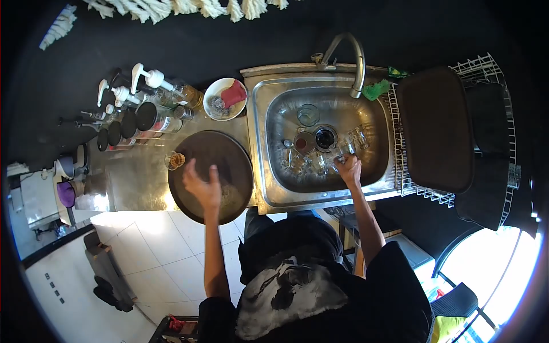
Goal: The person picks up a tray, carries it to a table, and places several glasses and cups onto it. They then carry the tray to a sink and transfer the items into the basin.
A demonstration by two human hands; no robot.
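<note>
Over the round dark tray (229, 166) on the steel counter hovers my left hand (202, 186), fingers spread and nothing held. Just left of its fingertips, a small glass with amber contents (174, 160) stands at the tray's left edge. My right hand (349, 170) is at the lower right of the sink (374, 166), its fingers closed round a small clear glass (342, 155). Several more small glasses lie in the basin around the drain (326, 138), with a larger glass (308, 114) above them.
A white bowl (209, 114) holds a red cloth (233, 94). Pump bottles (163, 83) line the counter's back left. The faucet (359, 68) arches over the sink near a green sponge (376, 90). A brown tray (434, 131) leans on the white rack (483, 68) at right.
</note>
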